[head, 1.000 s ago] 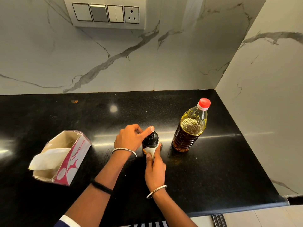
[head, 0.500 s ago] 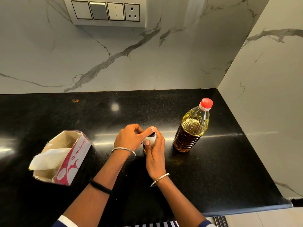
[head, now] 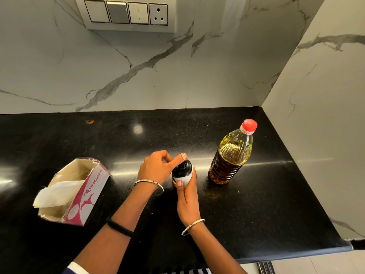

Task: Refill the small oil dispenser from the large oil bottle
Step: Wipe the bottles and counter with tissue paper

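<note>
The small oil dispenser [head: 182, 173], with a black top and a white label, stands upright on the black counter [head: 256, 214]. My left hand [head: 158, 169] curls round its black top from the left, thumb across it. My right hand [head: 187, 196] grips the dispenser's body from the near side, thumb on the label. The large oil bottle [head: 231, 155], clear plastic with yellow oil and a red cap [head: 249, 124] screwed on, stands upright just right of the dispenser, apart from both hands.
An open pink and white tissue box [head: 79, 190] lies on the counter at the left, a tissue sticking out. Marble walls close the back and the right side. A switch panel [head: 126, 12] hangs on the back wall. The counter's front edge runs at lower right.
My right hand has slid down from the dispenser's top to its body, so the black top shows again. My left hand stays on the top. The large bottle has not moved.
</note>
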